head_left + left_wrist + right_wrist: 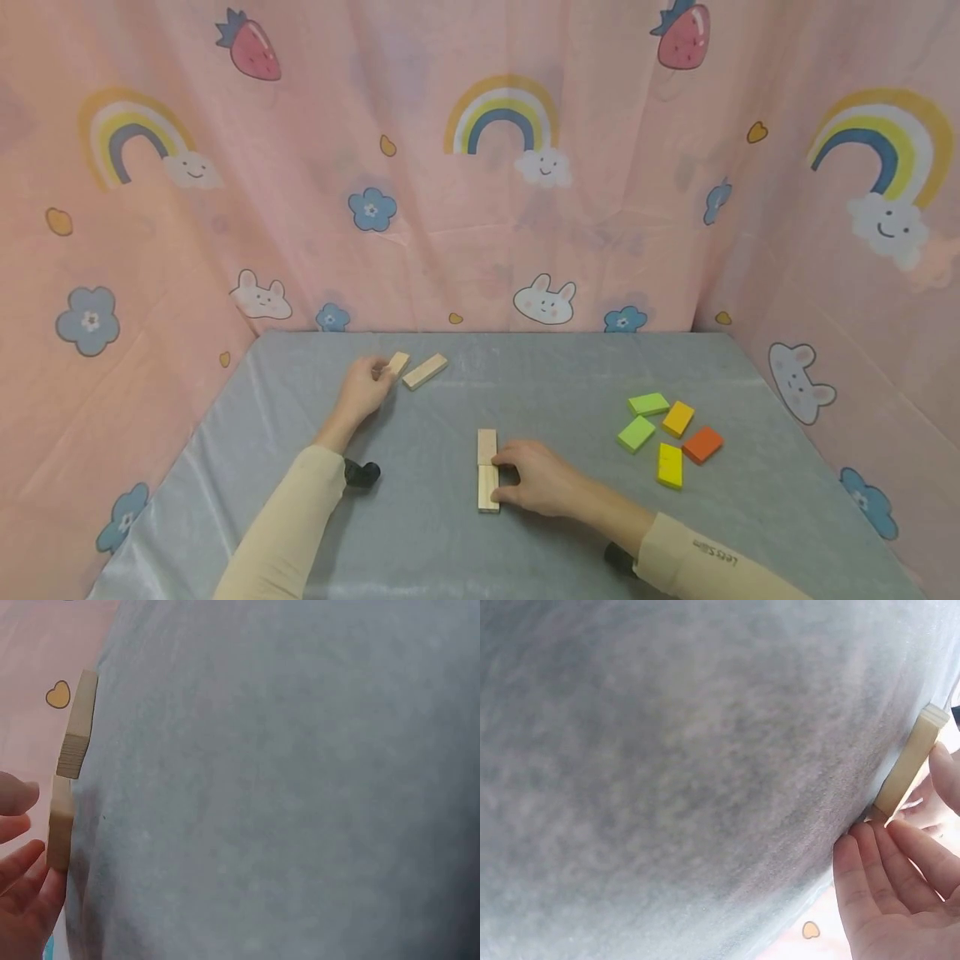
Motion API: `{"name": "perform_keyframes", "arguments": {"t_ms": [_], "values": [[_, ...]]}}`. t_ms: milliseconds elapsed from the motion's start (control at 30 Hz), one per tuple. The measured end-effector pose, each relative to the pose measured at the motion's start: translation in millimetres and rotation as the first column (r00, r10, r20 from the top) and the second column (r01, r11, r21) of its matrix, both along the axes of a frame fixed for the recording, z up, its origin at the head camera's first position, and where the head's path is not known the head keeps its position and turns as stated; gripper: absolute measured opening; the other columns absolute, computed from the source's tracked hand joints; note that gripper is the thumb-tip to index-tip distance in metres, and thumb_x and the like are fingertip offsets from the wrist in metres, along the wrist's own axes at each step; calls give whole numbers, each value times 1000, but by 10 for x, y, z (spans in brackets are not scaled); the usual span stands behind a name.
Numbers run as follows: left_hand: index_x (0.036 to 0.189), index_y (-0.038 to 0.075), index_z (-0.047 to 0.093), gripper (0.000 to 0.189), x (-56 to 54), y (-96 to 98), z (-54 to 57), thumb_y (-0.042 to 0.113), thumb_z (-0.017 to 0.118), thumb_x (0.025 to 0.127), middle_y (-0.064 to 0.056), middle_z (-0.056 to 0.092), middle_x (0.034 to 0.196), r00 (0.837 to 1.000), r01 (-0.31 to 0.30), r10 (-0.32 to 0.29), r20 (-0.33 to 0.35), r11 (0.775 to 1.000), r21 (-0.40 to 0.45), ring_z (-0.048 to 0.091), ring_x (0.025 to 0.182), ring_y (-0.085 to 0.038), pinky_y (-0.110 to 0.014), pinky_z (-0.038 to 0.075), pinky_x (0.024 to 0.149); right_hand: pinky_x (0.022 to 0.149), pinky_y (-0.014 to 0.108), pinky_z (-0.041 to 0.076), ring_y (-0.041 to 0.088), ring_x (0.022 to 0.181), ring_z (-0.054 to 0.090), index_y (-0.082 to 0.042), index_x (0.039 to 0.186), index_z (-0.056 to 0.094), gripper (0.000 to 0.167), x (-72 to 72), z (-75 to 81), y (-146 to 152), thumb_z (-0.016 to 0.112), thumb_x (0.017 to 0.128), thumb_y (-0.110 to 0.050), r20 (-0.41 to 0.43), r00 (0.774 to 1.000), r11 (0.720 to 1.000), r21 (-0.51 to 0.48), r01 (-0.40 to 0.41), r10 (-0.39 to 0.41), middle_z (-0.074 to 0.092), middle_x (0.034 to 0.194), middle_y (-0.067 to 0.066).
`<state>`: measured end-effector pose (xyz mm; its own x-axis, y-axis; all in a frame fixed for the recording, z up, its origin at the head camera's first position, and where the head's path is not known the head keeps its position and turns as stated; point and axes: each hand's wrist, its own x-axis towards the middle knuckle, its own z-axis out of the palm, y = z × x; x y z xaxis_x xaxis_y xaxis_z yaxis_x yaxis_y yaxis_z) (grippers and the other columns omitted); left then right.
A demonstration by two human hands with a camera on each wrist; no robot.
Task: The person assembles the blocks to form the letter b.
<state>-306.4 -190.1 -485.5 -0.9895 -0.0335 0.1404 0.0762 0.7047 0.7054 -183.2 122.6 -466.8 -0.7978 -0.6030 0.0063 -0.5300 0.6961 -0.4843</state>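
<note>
Head view: left of and beyond the paired blocks [487, 471], your left hand [363, 390], grip wide, meets a loose block [400, 362]; pinch squarely. Your right hand [542, 479], grip parted, touches the pair's right side; press lightly, avoiding skew.

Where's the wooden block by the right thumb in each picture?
Head: the wooden block is below the middle, beside the right hand.
Left wrist: not in it.
Right wrist: the same block slants near the right edge.
Shared landmark: the gray cloth, in all three views.
</note>
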Motion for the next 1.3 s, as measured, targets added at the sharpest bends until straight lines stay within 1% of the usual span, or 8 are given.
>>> {"name": "perform_keyframes", "arguments": {"t_ms": [167, 300, 433, 600, 733, 867, 1000, 1300], "values": [[132, -5, 61, 40, 18, -3, 15, 16, 66, 98, -24, 60, 127, 1000, 18, -18, 24, 1000, -6, 62, 113, -38, -52, 54, 91, 87, 40, 55, 20, 97, 66, 1, 112, 74, 41, -5, 5, 0, 86, 83, -26, 1, 1000, 1000, -2, -6, 6, 71, 104, 5], [134, -7, 59, 48, -2, -22, 34, 16, 69, 94, -26, 59, 131, 997, 60, -60, 52, 998, -4, 62, 114, -40, -52, 55, 91, 87, 40, 55, 20, 98, 66, 0, 113, 74, 42, -1, 9, 0, 85, 83, -27, 13, 1000, 1000, 3, -5, 4, 71, 104, 5], [138, -7, 56, 58, -54, -63, 64, 20, 74, 91, -28, 55, 139, 987, 127, -125, 102, 992, -16, 58, 121, -43, -55, 51, 98, 87, 40, 55, 19, 98, 66, -1, 114, 74, 42, 3, 7, 5, 86, 83, -27, 27, 1000, 1000, 6, 3, -3, 71, 104, 4], [144, -6, 50, 70, -145, -127, 64, 24, 81, 89, -27, 47, 149, 970, 188, -179, 167, 981, -40, 46, 135, -45, -59, 39, 111, 87, 40, 55, 20, 99, 67, -1, 113, 74, 42, 5, 9, 6, 86, 83, -27, 37, 999, 1000, 5, 8, -8, 72, 105, 4], [147, -6, 46, 78, -214, -156, 43, 26, 83, 87, -27, 43, 153, 962, 215, -203, 181, 975, -52, 37, 143, -45, -59, 30, 116, 87, 40, 55, 20, 100, 67, -2, 114, 74, 42, -4, 6, 4, 86, 83, -27, 49, 999, 1000, 5, 10, -11, 71, 105, 3], [149, -6, 43, 82, -246, -157, 31, 28, 82, 86, -27, 40, 155, 955, 247, -230, 185, 966, -74, 34, 144, -46, -59, 27, 118, 87, 39, 55, 18, 99, 66, -2, 113, 74, 41, -7, -4, 2, 86, 83, -27, 47, 999, 1000, -5, 3, -3, 71, 105, 2], [151, -6, 40, 83, -244, -154, 38, 28, 81, 88, -27, 37, 157, 949, 261, -242, 202, 962, -76, 34, 144, -46, -58, 27, 118, 88, 39, 55, 18, 100, 66, -2, 114, 74, 41, 0, -7, -6, 86, 83, -27, 53, 999, 1000, -2, 4, -4, 71, 106, 2], [151, -7, 39, 87, -251, -135, 98, 31, 82, 86, -28, 39, 154, 938, 285, -258, 229, 954, -93, 39, 141, -45, -60, 30, 116, 87, 39, 55, 20, 100, 66, -1, 114, 74, 41, -5, 1, 9, 85, 84, -26, 39, 999, 1000, -8, 8, -7, 71, 106, 4]]}}
